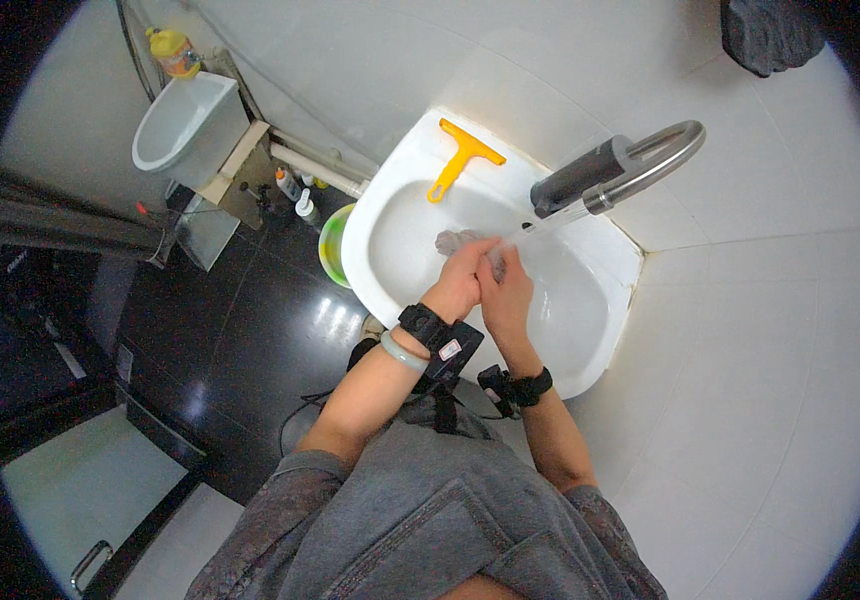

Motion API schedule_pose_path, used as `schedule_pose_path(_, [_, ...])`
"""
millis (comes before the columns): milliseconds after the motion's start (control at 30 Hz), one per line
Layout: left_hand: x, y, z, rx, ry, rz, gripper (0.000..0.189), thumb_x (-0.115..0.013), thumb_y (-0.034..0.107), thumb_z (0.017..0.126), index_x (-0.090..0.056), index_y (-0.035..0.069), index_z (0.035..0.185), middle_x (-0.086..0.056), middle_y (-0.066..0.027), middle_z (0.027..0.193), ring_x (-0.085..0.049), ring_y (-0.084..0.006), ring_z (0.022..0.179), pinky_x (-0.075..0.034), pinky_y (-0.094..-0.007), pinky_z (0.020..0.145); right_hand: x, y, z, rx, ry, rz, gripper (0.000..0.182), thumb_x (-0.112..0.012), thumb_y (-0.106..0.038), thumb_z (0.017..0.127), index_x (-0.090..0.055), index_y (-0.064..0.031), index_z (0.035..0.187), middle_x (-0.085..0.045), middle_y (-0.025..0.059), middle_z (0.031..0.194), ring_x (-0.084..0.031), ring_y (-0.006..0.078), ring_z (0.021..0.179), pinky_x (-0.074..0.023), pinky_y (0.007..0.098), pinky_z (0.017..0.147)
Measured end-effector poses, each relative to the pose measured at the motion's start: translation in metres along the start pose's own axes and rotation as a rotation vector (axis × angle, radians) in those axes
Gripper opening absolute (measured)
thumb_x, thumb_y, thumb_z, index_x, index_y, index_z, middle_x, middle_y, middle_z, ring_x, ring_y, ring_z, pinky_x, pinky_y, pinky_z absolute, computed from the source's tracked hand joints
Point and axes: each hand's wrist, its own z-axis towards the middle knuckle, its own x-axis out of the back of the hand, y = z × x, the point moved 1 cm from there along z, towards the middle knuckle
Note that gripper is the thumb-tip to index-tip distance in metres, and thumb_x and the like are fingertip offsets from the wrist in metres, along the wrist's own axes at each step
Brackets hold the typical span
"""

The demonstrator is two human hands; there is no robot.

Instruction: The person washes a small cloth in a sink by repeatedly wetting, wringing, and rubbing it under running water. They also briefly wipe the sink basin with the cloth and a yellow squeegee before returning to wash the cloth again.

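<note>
Over a white washbasin (392,247), my left hand (464,279) and my right hand (509,294) are pressed together around a wet, greyish-pink cloth (454,241). Part of the cloth sticks out past my left fingers; more of it bunches between both hands, and the rest is hidden by them. A water stream (554,220) runs from the spout of a curved metal tap (689,142) with a dark body (580,176) onto my fingers. Each wrist wears a black strapped device, and a pale bangle circles my left forearm.
A yellow squeegee (462,156) lies on the basin's back ledge, its handle reaching over the bowl. Left of the basin are a green-rimmed tub (334,247), a white bottle (306,206) and a second white basin (194,124) with a yellow jug (175,54). A tiled wall rises close on the right.
</note>
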Motion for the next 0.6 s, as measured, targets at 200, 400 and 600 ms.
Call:
schedule_pose_path(200, [0.031, 0.002, 0.013, -0.720, -0.194, 1.441, 0.018, -0.051, 0.012, 0.085, -0.057, -0.002, 0.094, -0.059, -0.0125, 0.090, -0.057, -0.0207, 0.086, -0.049, -0.0323, 0.076, 0.019, -0.010, -0.014, 0.053, -0.013, 0.115, 0.026, -0.057, -0.020, 0.081, -0.052, -0.0040, 0.101, -0.058, 0.0180, 0.072, -0.058, 0.0363, 0.064, -0.0421, 0.0396, 0.055])
schedule_pose_path(400, [0.051, 0.014, 0.014, -0.341, -0.080, 0.927, 0.008, -0.055, 0.008, 0.077, -0.059, 0.002, 0.072, -0.059, -0.0076, 0.073, -0.056, -0.0160, 0.074, -0.046, -0.0278, 0.068, 0.033, -0.016, -0.040, 0.049, -0.118, 0.079, 0.023, -0.060, -0.018, 0.079, -0.044, -0.0009, 0.077, -0.046, 0.0109, 0.058, -0.042, 0.0117, 0.054, -0.0384, 0.0297, 0.050])
schedule_pose_path(600, [0.071, -0.003, 0.037, -0.083, 0.145, 0.173, 0.010, -0.050, 0.006, 0.074, -0.052, 0.002, 0.065, -0.055, -0.0105, 0.068, -0.054, -0.0220, 0.066, -0.046, -0.0340, 0.062, 0.063, -0.018, -0.059, 0.070, -0.175, 0.033, 0.027, -0.062, -0.017, 0.078, -0.041, -0.0018, 0.071, -0.039, 0.0089, 0.053, -0.036, 0.0131, 0.049, -0.0339, 0.0285, 0.045])
